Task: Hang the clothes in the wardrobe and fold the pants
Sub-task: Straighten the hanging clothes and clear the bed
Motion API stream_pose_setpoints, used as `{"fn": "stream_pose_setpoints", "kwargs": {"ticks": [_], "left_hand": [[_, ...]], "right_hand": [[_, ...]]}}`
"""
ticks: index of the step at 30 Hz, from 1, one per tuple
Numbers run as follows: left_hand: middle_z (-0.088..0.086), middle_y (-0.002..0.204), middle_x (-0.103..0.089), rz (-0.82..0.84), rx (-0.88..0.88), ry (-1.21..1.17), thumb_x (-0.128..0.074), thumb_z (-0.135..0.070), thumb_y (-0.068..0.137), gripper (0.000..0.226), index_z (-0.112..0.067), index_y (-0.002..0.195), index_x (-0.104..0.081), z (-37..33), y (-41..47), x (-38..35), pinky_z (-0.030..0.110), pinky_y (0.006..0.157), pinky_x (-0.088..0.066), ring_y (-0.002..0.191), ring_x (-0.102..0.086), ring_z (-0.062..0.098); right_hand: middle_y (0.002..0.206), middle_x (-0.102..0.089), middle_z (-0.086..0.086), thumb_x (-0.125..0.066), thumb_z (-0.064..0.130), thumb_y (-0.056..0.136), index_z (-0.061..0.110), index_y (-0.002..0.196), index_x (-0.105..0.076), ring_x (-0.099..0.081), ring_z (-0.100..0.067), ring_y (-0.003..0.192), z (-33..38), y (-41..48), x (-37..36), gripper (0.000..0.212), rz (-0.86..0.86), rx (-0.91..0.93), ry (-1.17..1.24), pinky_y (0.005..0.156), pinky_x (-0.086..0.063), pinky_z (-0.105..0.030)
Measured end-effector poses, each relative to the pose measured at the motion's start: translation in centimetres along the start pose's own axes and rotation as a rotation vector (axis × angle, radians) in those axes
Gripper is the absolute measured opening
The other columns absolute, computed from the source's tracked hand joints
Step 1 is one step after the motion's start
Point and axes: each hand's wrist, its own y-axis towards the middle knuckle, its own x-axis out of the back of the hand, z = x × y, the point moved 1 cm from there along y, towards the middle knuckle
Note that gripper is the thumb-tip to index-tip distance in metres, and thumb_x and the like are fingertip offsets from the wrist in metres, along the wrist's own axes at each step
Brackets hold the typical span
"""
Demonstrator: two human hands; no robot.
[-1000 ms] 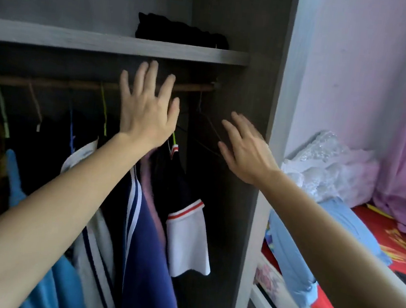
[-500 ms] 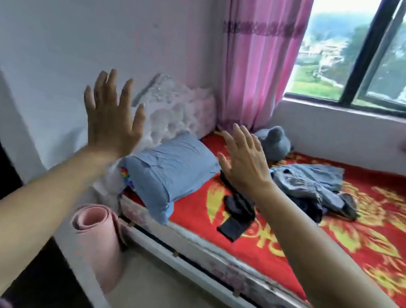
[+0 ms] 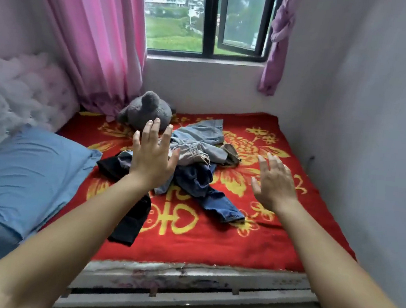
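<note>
As they stretch forward, left hand and right hand hover outspread.

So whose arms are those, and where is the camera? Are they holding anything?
Those are a person's own two arms. The camera sits on their head and looks forward and down, so you see about what they see. The left hand and the right hand reach out over a bed with the fingers spread. Neither hand holds anything.

On the red blanket with gold flowers lies a heap of clothes: light blue pants, dark blue jeans and a black garment. Behind the heap sits a grey stuffed toy. A blue pillow lies at the left. Past the bed is a window with a pink curtain.
</note>
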Motion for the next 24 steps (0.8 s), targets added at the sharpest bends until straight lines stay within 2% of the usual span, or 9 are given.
{"fn": "stream_pose_setpoints", "kwargs": {"ticks": [3,10,18,24], "left_hand": [[0.021,0.157,-0.025,0.058,-0.019,-0.051,-0.048,-0.045,0.097,0.062,-0.011,0.147,-0.038,-0.1,5.9,-4.5,0.06,0.113,-0.022,0.146,-0.02,0.037],[0.017,0.159,-0.019,0.359,-0.05,0.044,-0.039,-0.05,0.099,0.064,-0.018,0.153,-0.025,2.3,15.6,-14.7,0.055,0.116,-0.021,0.146,-0.018,0.034],[0.018,0.163,-0.01,0.604,0.185,0.014,-0.04,-0.05,0.099,0.071,-0.016,0.156,-0.014,4.4,18.3,-25.4,0.051,0.116,-0.024,0.149,-0.013,0.032],[0.016,0.164,-0.007,0.637,0.369,-0.003,-0.039,-0.049,0.1,0.071,-0.017,0.158,-0.011,5.5,20.5,-30.1,0.048,0.117,-0.024,0.15,-0.009,0.03]], "right_hand": [[0.158,-0.03,-0.016,-0.052,0.04,0.096,0.013,0.153,-0.027,-0.026,-0.031,0.148,-3.3,4.9,-0.3,0.068,0.017,-0.094,-0.038,0.118,-0.026,-0.047],[0.16,-0.025,-0.014,-0.05,0.04,0.098,0.014,0.156,-0.022,-0.024,-0.029,0.148,-6.3,14.9,-3.5,0.069,0.143,-0.198,-0.046,0.116,-0.03,-0.045],[0.162,-0.021,-0.011,-0.051,0.039,0.098,0.016,0.157,-0.017,-0.025,-0.028,0.148,-8.6,22.1,-14.3,0.072,0.432,-0.184,0.05,0.114,-0.034,-0.043],[0.157,-0.028,-0.011,-0.049,0.034,0.096,0.015,0.157,-0.018,-0.033,-0.031,0.141,-8.7,31.2,-21.0,0.07,0.576,-0.098,0.189,0.11,-0.038,-0.045]]}}
